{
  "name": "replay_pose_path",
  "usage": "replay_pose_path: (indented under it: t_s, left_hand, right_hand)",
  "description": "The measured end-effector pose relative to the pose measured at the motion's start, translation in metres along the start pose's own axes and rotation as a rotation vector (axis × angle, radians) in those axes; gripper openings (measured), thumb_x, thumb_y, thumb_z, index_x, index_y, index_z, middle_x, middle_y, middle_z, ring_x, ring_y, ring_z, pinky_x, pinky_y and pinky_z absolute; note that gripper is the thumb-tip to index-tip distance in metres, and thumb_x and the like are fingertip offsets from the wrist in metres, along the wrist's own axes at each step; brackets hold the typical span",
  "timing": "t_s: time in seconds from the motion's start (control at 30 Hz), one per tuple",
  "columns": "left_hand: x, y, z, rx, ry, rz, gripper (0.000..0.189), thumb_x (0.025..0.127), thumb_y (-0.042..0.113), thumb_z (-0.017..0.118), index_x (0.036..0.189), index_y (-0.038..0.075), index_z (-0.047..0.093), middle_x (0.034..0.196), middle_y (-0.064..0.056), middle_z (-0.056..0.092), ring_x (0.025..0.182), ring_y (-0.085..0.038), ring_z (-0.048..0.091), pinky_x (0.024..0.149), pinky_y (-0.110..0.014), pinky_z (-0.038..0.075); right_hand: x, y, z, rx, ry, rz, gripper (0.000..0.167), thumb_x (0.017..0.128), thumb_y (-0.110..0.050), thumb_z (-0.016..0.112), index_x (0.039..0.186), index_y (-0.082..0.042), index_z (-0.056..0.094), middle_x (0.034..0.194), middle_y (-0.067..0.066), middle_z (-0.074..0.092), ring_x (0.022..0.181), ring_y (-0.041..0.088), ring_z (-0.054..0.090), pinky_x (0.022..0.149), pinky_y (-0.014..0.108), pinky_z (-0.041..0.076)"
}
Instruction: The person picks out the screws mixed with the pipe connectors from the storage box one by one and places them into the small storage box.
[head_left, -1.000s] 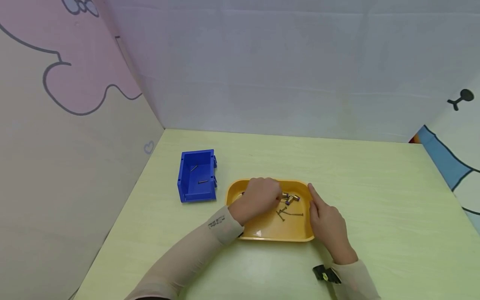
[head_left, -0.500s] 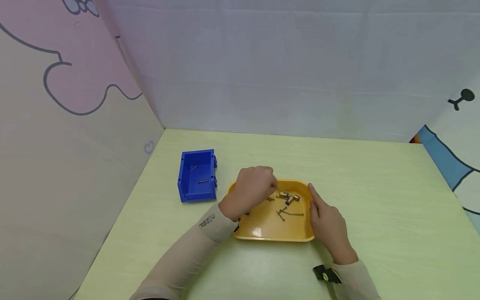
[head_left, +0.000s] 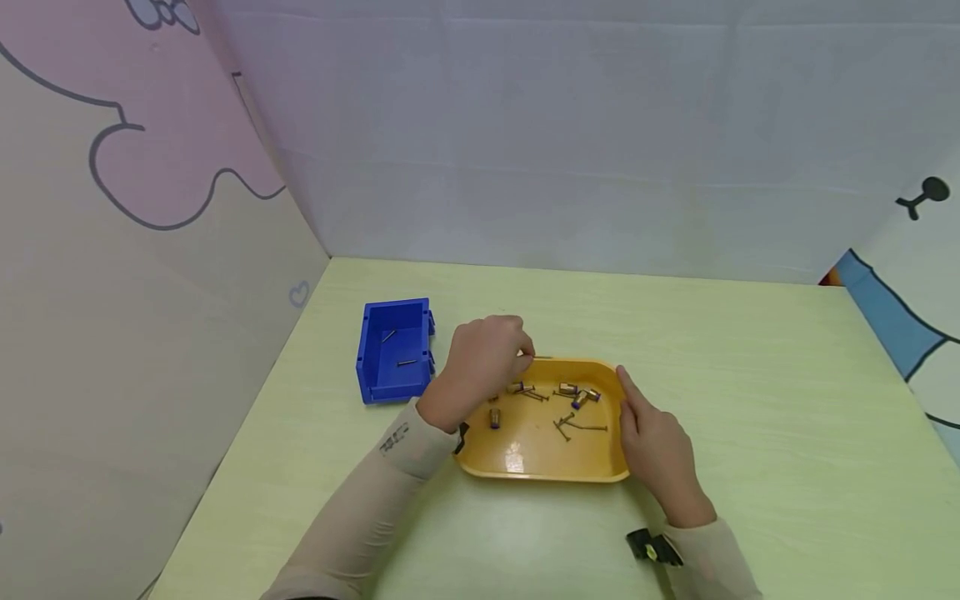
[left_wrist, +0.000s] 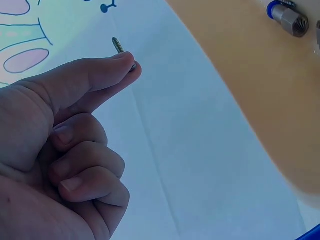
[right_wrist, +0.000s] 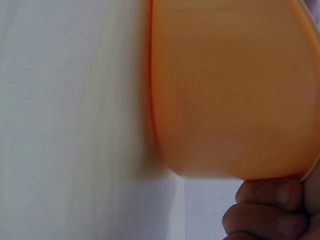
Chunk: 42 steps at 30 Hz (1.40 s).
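Observation:
My left hand (head_left: 483, 362) is above the far left part of the yellow tray (head_left: 540, 467), pinching a screw (left_wrist: 118, 45) between thumb and index finger. The screw's threaded tip sticks out past the thumb, and the other three fingers are curled into the palm. At the tray's right side, my right hand (head_left: 660, 454) holds the rim, index finger laid along it; curled fingers (right_wrist: 270, 215) show against the outer wall in the right wrist view. Inside the tray are several screws (head_left: 567, 427) and several metal hex fittings with blue collars (left_wrist: 290, 20).
To the left of the tray stands a blue open-front bin (head_left: 395, 392) with two screws (head_left: 406, 362) in it. A pale green table (head_left: 757, 400) carries both containers. White panels (head_left: 570, 150) rise at the back and sides.
My left hand has lifted from inside the tray, moving left and away toward the far rim, with a screw now visible in its fingers. The right hand has stayed on the tray.

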<state>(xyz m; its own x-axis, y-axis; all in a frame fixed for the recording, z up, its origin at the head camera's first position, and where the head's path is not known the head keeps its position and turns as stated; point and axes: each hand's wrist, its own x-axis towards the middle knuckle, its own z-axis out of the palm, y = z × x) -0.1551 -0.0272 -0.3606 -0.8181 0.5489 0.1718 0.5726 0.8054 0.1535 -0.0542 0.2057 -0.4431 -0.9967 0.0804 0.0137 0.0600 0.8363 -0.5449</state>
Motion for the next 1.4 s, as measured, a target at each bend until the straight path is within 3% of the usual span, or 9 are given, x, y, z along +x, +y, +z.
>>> replay_pose_path:
  t_s: [0.5,1.03,1.1,1.27,1.4]
  left_hand:
    - [-0.015,-0.031,-0.006,-0.028,-0.035,-0.202,0.011,0.091,0.029,0.072,0.092,0.026,0.083,0.077,0.007,0.057,0.058,-0.010,0.048,0.042,-0.022,0.038]
    - [-0.025,-0.061,-0.015,-0.057,0.016,-0.339,0.012,0.089,0.022,0.072,0.091,0.023,0.084,0.076,0.004,0.057,0.057,-0.015,0.050,0.043,-0.026,0.040]
    - [-0.026,-0.065,-0.016,-0.055,0.017,-0.348,0.014,0.089,0.021,0.070,0.091,0.023,0.084,0.081,0.002,0.062,0.055,-0.015,0.050,0.042,-0.026,0.039]
    - [-0.030,-0.078,-0.017,-0.089,0.020,-0.401,0.013,0.090,0.025,0.071,0.094,0.022,0.083,0.114,-0.005,0.071,0.054,-0.014,0.052,0.041,-0.026,0.039]
    - [-0.034,-0.090,-0.016,-0.109,0.028,-0.439,0.012,0.090,0.028,0.073,0.093,0.023,0.083,0.107,-0.002,0.072,0.059,-0.015,0.057,0.042,-0.028,0.042]
  right_hand:
    - [0.001,-0.002,-0.001,-0.003,-0.006,-0.010,0.051,0.107,-0.018,0.038,0.157,-0.016,0.032,0.051,0.002,0.040,0.042,0.016,0.035,0.042,0.030,0.031]
    - [-0.001,-0.002,-0.001,0.005,-0.005,-0.007,0.050,0.108,-0.020,0.036,0.158,-0.017,0.032,0.050,0.002,0.040,0.041,0.016,0.035,0.042,0.030,0.032]
    - [-0.001,-0.002,-0.001,0.005,-0.003,-0.008,0.050,0.108,-0.020,0.036,0.158,-0.017,0.032,0.050,0.001,0.040,0.041,0.016,0.035,0.042,0.030,0.031]
    - [-0.001,-0.002,0.000,0.005,0.007,-0.013,0.050,0.108,-0.019,0.037,0.157,-0.017,0.032,0.051,0.001,0.039,0.041,0.015,0.034,0.042,0.030,0.031]
    - [0.000,-0.002,0.000,0.005,0.012,-0.015,0.050,0.107,-0.019,0.037,0.157,-0.016,0.033,0.051,0.001,0.039,0.041,0.015,0.034,0.042,0.030,0.030]
